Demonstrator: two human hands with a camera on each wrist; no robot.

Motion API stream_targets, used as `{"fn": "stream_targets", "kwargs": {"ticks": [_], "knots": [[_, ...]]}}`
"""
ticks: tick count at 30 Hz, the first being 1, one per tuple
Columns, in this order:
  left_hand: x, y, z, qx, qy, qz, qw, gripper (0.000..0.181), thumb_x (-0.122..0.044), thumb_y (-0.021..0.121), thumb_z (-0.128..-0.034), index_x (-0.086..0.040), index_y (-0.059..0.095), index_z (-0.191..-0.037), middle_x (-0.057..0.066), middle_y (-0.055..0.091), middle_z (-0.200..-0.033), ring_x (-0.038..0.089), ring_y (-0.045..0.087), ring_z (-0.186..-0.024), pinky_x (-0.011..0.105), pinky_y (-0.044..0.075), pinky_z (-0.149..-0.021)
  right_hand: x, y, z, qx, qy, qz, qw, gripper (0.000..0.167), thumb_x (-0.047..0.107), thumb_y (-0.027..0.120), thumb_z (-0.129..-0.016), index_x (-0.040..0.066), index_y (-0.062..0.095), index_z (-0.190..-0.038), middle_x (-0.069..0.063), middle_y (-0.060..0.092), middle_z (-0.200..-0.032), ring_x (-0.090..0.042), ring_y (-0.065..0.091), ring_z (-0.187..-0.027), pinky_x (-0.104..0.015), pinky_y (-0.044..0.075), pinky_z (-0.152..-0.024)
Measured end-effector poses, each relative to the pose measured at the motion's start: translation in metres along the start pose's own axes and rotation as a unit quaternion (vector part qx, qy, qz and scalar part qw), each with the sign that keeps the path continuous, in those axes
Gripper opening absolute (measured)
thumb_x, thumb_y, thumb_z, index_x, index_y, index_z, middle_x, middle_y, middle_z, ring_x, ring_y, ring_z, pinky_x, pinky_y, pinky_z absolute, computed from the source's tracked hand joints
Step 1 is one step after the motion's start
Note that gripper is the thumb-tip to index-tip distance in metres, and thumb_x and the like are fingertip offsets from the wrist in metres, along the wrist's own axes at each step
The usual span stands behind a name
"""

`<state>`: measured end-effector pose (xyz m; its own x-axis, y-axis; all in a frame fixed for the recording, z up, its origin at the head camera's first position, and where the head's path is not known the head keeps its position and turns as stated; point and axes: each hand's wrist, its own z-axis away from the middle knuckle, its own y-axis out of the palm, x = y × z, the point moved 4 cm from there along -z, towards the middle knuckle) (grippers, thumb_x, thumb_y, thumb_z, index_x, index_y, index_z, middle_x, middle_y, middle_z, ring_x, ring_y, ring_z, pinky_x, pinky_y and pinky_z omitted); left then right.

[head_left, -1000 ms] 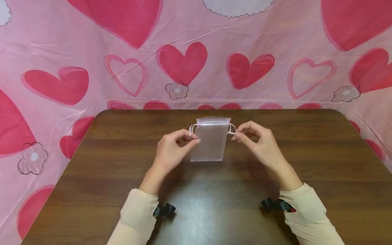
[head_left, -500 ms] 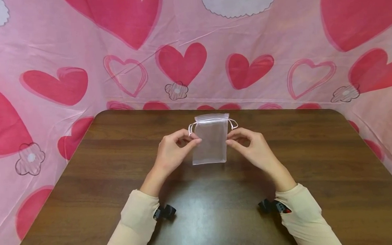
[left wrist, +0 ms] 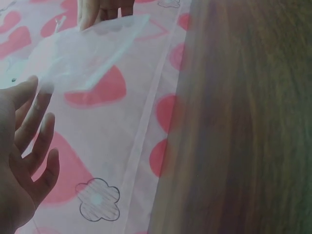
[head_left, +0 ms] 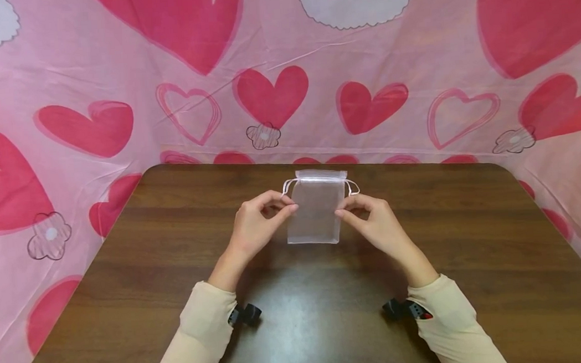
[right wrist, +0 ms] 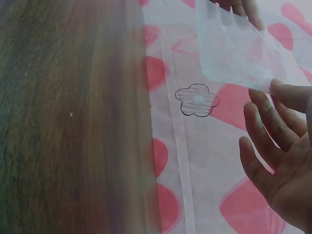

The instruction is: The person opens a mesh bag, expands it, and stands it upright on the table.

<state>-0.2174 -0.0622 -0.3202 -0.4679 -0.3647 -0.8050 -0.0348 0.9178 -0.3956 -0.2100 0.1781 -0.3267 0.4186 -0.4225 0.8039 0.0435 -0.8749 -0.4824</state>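
A sheer white drawstring pouch (head_left: 316, 213) hangs upright above the table, its gathered top edge uppermost and a cord loop out at each side. My left hand (head_left: 259, 222) pinches its left edge between thumb and forefinger. On the opposite edge, my right hand (head_left: 372, 218) pinches the fabric the same way. In the left wrist view the see-through pouch (left wrist: 92, 53) spans from the left hand (left wrist: 24, 146) to the other hand. The right wrist view shows the pouch (right wrist: 234, 48) held at its edge by the right hand (right wrist: 287, 156), the other fingers spread loosely.
A dark wooden table (head_left: 297, 292) lies beneath both hands. Pink cloth (head_left: 362, 55) printed with hearts and flowers surrounds its back and sides. A small black wrist camera (head_left: 248, 314) sits at the left cuff, another wrist camera (head_left: 395, 309) at the right.
My right hand has let go of the cord loop at the right and moved inward to pinch the pouch's right edge. The pouch has shifted slightly right; the left hand keeps its pinch.
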Motion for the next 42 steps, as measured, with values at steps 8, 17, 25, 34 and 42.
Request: {"fn": "stream_targets", "kwargs": {"ticks": [8, 17, 25, 34, 42], "knots": [[0.003, -0.002, -0.001, 0.003, -0.001, 0.004, 1.0, 0.01, -0.02, 0.079, -0.0857, -0.015, 0.074, -0.092, -0.009, 0.072, -0.082, 0.007, 0.063, -0.074, 0.044, 0.052, -0.072, 0.0, -0.005, -0.001, -0.006, 0.016, -0.07, 0.9974, 0.008, 0.004, 0.07, -0.091, -0.001, 0.07, -0.097, -0.012, 0.072, -0.084, -0.012, 0.067, -0.079, -0.023, 0.049, -0.076], [0.009, 0.005, 0.0, 0.045, -0.032, -0.01, 0.9984, 0.019, -0.026, 0.079, -0.0858, -0.018, 0.072, -0.101, -0.012, 0.072, -0.086, 0.007, 0.063, -0.076, 0.04, 0.051, -0.072, 0.002, -0.008, -0.002, -0.023, 0.014, -0.102, 0.9944, 0.008, 0.004, 0.069, -0.092, -0.003, 0.068, -0.096, -0.013, 0.072, -0.08, -0.011, 0.069, -0.077, -0.021, 0.051, -0.076], [0.01, 0.014, 0.003, 0.1, -0.061, -0.035, 0.9925, 0.02, -0.031, 0.079, -0.0857, -0.022, 0.074, -0.102, -0.014, 0.072, -0.084, 0.01, 0.064, -0.071, 0.029, 0.049, -0.068, 0.002, -0.008, -0.002, -0.032, 0.015, -0.117, 0.9925, 0.008, 0.001, 0.068, -0.092, -0.005, 0.068, -0.096, -0.015, 0.071, -0.08, -0.01, 0.069, -0.076, -0.021, 0.052, -0.076], [0.009, 0.01, 0.003, 0.064, -0.058, 0.005, 0.9963, 0.007, -0.024, 0.079, -0.0866, -0.02, 0.076, -0.092, -0.011, 0.072, -0.079, 0.015, 0.065, -0.066, 0.028, 0.049, -0.063, 0.003, -0.012, 0.0, -0.05, 0.006, -0.13, 0.9902, 0.015, -0.003, 0.067, -0.092, -0.007, 0.068, -0.106, -0.016, 0.071, -0.085, -0.011, 0.068, -0.075, -0.026, 0.055, -0.074], [0.007, 0.009, 0.001, 0.061, -0.083, 0.096, 0.9901, 0.011, -0.017, 0.075, -0.0898, -0.009, 0.075, -0.097, 0.001, 0.074, -0.087, 0.033, 0.065, -0.078, 0.034, 0.049, -0.071, 0.009, -0.015, 0.001, -0.067, -0.075, -0.059, 0.9932, 0.026, -0.011, 0.072, -0.083, -0.002, 0.072, -0.107, -0.015, 0.073, -0.095, -0.009, 0.066, -0.084, -0.02, 0.051, -0.076]]}}
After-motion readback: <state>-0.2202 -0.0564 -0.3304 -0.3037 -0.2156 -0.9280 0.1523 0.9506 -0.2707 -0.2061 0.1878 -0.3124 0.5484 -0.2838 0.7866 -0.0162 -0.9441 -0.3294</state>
